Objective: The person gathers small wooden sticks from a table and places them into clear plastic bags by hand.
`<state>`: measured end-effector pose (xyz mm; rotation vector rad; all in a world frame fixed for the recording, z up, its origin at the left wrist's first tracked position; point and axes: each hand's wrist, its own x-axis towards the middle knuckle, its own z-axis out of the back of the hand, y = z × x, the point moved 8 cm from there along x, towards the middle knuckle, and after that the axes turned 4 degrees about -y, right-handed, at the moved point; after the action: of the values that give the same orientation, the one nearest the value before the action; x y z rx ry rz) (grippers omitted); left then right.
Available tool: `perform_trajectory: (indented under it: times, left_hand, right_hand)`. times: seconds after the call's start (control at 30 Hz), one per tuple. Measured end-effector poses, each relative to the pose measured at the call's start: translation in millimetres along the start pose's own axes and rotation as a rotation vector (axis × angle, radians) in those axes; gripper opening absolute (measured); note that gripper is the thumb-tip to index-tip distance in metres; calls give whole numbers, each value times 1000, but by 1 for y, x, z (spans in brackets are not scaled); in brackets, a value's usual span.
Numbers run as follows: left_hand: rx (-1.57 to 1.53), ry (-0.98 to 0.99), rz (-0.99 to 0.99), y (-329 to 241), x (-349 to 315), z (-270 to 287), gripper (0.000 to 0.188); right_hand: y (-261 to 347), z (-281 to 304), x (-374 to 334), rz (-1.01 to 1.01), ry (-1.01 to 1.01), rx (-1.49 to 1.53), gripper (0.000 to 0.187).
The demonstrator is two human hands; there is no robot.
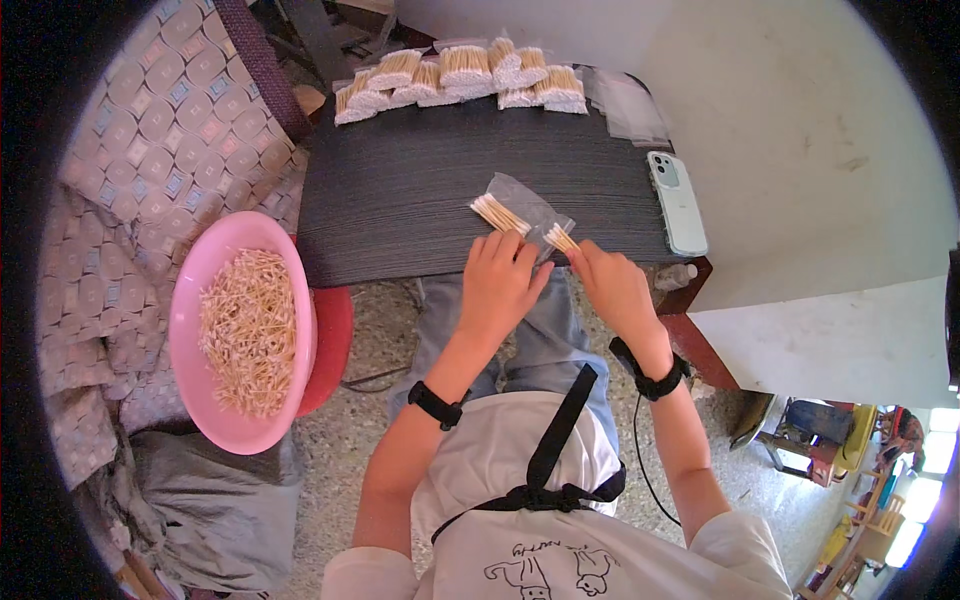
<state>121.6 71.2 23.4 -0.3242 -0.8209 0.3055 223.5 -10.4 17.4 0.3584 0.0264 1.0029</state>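
At the near edge of the dark table, my left hand (498, 285) is closed at a small clear plastic bag (527, 196). A bunch of cotton swabs (497, 212) shows beyond its fingers, overlapping the bag; whether these swabs lie inside it I cannot tell. My right hand (617, 288) pinches a smaller bunch of cotton swabs (562, 238), white tips pointing away from me, right beside the bag's right end. The fingers partly hide the bag's near side.
Filled bags of swabs (465, 68) are piled along the table's (420, 190) far edge. Flat clear bags (628, 108) lie at the far right corner, a white phone (680, 205) at the right edge. Left of the table, a pink basin (305, 350) of loose swabs rests on a red stool (335, 335).
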Motion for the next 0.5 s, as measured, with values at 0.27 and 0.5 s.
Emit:
perform_trajectory:
  times: [0.27, 0.5]
  left_hand:
    - [-59, 18, 81, 1, 0, -7, 14]
    - [-101, 60, 140, 6, 2, -12, 9]
  right_hand:
    - [-18, -12, -20, -24, -16, 188, 31]
    - [-19, -1, -30, -104, -17, 250, 31]
